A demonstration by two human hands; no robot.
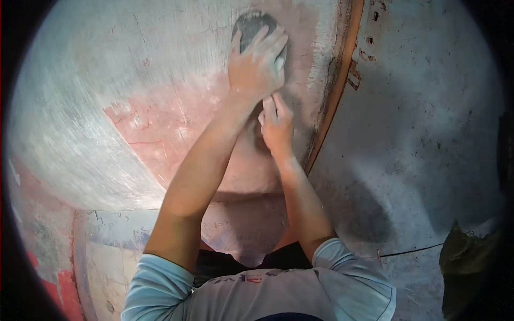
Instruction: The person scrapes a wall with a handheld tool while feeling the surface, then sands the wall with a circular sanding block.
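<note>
My left hand (254, 67) lies with spread fingers over a dark, rounded pad-like tool (251, 27) at the top centre. The tool rests against a curved, worn surface (166, 123) with grey-white and reddish patches. Just below, my right hand (277, 125) is closed near the tool's lower end and the left wrist, its fingers bent together. What the right hand holds, if anything, is hidden.
An orange-brown edge strip (334, 96) runs down right of the hands. Beyond it stands a grey surface (417, 134) with small rusty holes near the top. A dark olive cloth (463, 267) hangs at the lower right, beside a thin dark line.
</note>
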